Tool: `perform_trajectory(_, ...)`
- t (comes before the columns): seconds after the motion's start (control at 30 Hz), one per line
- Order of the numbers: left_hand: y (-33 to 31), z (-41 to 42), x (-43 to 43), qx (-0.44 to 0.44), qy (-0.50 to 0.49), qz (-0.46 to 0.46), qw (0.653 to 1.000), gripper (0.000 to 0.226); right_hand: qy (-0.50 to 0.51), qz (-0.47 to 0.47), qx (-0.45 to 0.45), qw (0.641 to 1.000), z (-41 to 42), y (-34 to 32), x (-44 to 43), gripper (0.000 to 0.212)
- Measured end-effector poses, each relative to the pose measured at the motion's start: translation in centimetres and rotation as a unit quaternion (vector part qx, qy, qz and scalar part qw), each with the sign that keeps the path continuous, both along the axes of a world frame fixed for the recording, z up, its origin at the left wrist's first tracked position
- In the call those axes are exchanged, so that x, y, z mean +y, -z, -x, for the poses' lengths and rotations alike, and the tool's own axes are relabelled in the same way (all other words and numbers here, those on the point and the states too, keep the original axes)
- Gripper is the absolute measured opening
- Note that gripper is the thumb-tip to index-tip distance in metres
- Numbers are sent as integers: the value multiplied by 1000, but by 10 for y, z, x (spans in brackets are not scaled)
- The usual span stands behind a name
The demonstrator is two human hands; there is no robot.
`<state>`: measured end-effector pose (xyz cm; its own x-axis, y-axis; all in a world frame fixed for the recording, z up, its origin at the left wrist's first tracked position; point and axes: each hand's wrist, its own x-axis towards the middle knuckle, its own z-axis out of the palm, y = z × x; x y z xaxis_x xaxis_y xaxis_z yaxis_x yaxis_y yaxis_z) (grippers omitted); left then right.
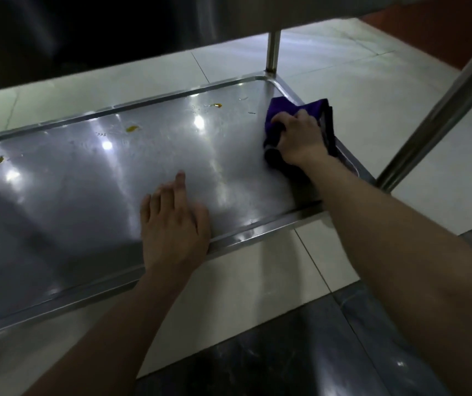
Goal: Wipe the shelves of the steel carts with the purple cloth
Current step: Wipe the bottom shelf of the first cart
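Now at the lower shelf (86,195) of a steel cart, viewed from above. The purple cloth (284,110) lies bunched at the shelf's right end, upper right of centre in the frame, just short of the far corner post (273,50). Three yellow-orange spots (132,128) run along the far rim from upper centre toward the left edge, with a few droplets (243,98) near the cloth; most of the shelf appears unwiped.

For a good stroke, spread the cloth flatter under firm pressure and draw it leftward in overlapping passes. Work into the raised rim and corners, dwell on each spot until it lifts, and shift the bracing hand clear of the path.

The right hand (300,138) presses on the cloth, and its fingers (283,120) are curled into the folds, gripping it against the steel. The left hand (171,221) rests palm-down at lower centre beside the near rim. Its fingers (169,190) are nearly straight and close together, touching bare steel and holding nothing, apparently as a brace.
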<state>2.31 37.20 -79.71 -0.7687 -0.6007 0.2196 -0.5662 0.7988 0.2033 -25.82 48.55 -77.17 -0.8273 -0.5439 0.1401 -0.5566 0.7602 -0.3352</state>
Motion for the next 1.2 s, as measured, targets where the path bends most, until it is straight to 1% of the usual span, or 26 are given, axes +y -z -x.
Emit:
perform_trajectory(0.1,2,3,-3,3,-11,-4,1000,75,-78,19,1,997,-49,-3,2,43)
perform_trajectory(0.2,4,3,-5,14,-19,-4,1000,74,-184,64,10,981,-109,1,35,37)
perform_trajectory(0.3,4,0,-5,25,-17,-3,1000,70,-246,70,-1,967,-125,2,73,34)
perform_trajectory(0.37,4,-2,-4,33,-14,0,999,69,-229,66,-4,971,-108,1,91,35)
perform_trajectory(0.47,4,-1,-1,34,-22,0,999,71,-129,64,10,989,-63,3,95,38)
perform_trajectory(0.57,5,3,0,45,-23,-3,999,69,-32,58,16,998,-30,2,68,42)
perform_trajectory(0.63,5,6,1,58,-24,-3,998,68,-7,52,16,998,-32,0,45,44)
perform_trajectory(0.7,6,8,0,75,-29,0,997,66,-31,56,14,998,-57,-3,28,44)
perform_trajectory(0.83,6,8,1,132,-22,-13,991,64,-161,87,8,983,-133,7,31,39)
perform_trajectory(0.9,3,5,2,195,-27,-69,978,59,-198,97,14,975,-152,9,40,36)
perform_trajectory(0.97,-3,-3,0,240,-23,-120,963,54,-198,99,23,975,-152,8,45,35)
perform_trajectory(1.0,-6,-10,-6,241,-17,-110,964,52,-195,99,27,975,-150,7,46,35)
perform_trajectory(1.03,-7,-19,-15,230,-8,-80,970,51,-193,100,33,976,-150,7,46,35)
perform_trajectory(1.1,-5,-45,-41,182,-1,-2,983,50,-184,105,42,976,-154,7,47,33)
perform_trajectory(1.17,0,-71,-67,135,-25,51,989,53,-161,113,50,979,-162,7,44,32)
perform_trajectory(1.2,3,-80,-73,121,-49,57,990,55,-144,113,53,982,-168,7,39,32)
